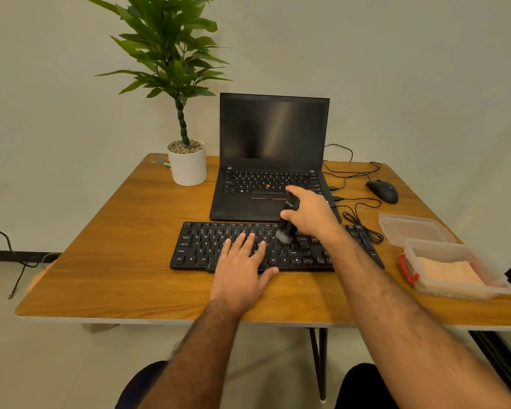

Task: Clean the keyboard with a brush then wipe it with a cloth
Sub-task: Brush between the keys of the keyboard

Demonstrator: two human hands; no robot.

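The wooden table (124, 261) holds everything, with the open laptop (273, 160) at the back and the black keyboard (195, 249) lying just in front of it, close to my edge. To my right sits a clear plastic box (455, 270) with the folded cloth (449, 274) inside, untouched, its lid (413, 228) lying just behind it. My left hand (242, 261) lies flat and relaxed on the middle keys, fingers straight, pinning the keyboard down. My right hand (310, 214) is wrapped around the small black brush (288, 222), its bristles down on the keys right of centre, just beside my left fingertips. I judge I'm still in the brushing part, with the wipe yet to come. The risks: if I ease off with my left hand the keyboard may slide towards the laptop; sweeping backwards could flick dust onto the laptop's own keys; and my right forearm could snag the loose cable (363, 225) coiled just past the keyboard's right end.
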